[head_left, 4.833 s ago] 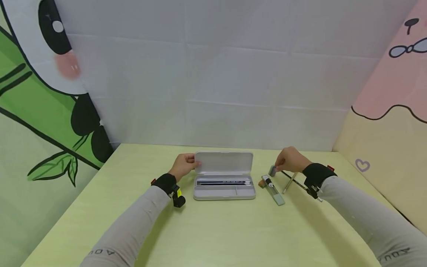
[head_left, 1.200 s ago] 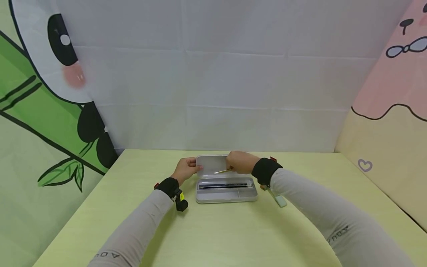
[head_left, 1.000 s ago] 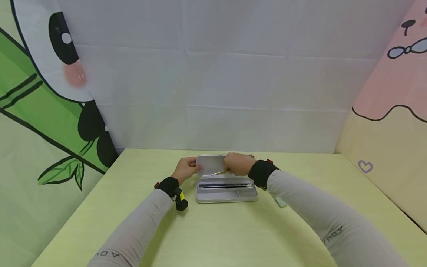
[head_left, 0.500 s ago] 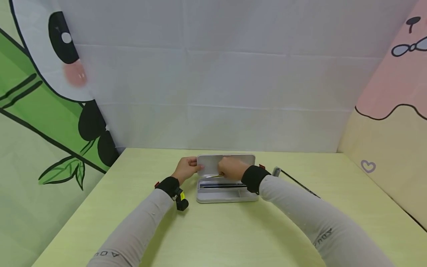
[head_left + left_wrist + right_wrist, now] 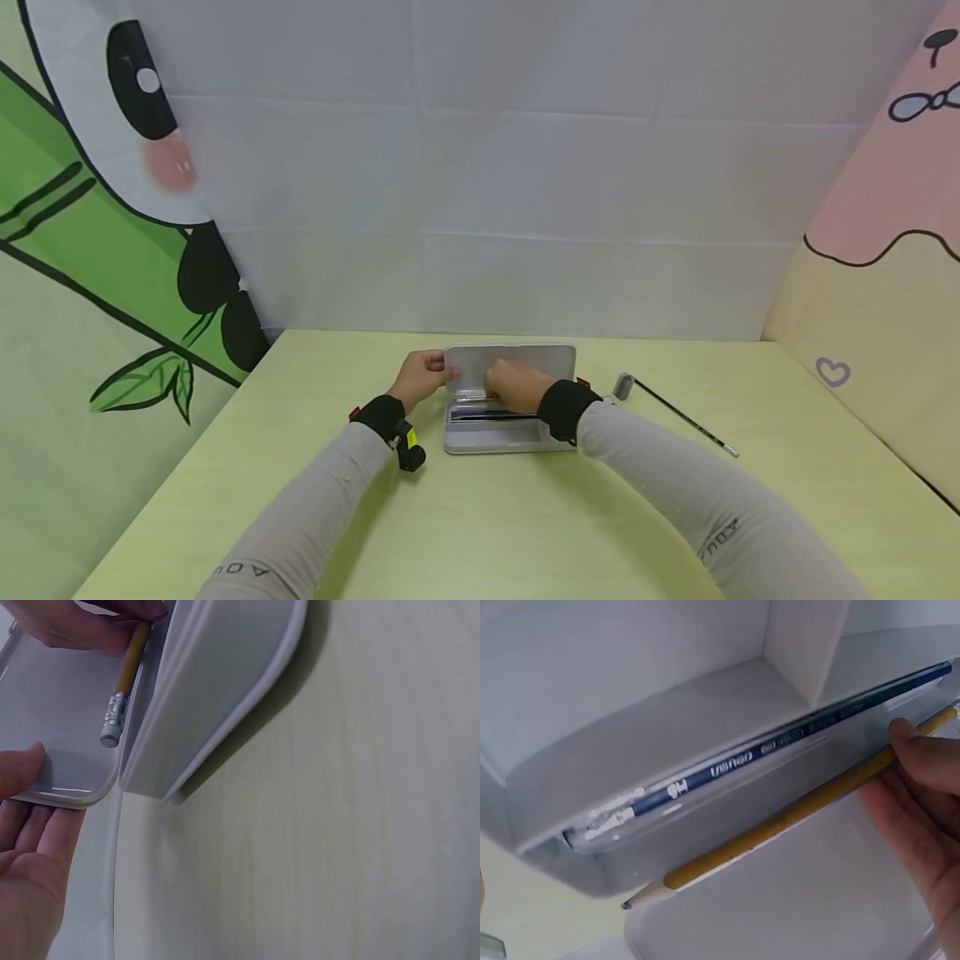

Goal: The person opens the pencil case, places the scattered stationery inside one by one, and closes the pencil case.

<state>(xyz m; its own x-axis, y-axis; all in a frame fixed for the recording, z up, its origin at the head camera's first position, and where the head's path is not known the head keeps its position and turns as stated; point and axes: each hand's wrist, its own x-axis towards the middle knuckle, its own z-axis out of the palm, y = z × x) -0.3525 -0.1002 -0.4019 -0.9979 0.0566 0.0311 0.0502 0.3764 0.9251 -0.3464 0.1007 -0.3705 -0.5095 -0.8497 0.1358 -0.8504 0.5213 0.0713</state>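
A pale grey pencil case lies open on the table, its lid raised at the back. My left hand grips the lid's left end, thumb on the inner face and fingers behind. Over the case, my right hand pinches a yellow pencil near its eraser end. The right wrist view shows its sharpened tip beside the case's long rear compartment, where a dark blue pencil lies alongside another mostly hidden one. The yellow pencil's metal band and eraser appear in the left wrist view.
Right of the case, a small grey block stands on the yellow-green table by the end of a dark patterned pencil. My right forearm hides the pale green item seen there earlier. A white-covered wall rises behind the table.
From the grey block at the right, my right hand has moved left to the case and taken up the yellow pencil. It has since lowered the pencil towards the rear compartment. My left hand stays on the lid.
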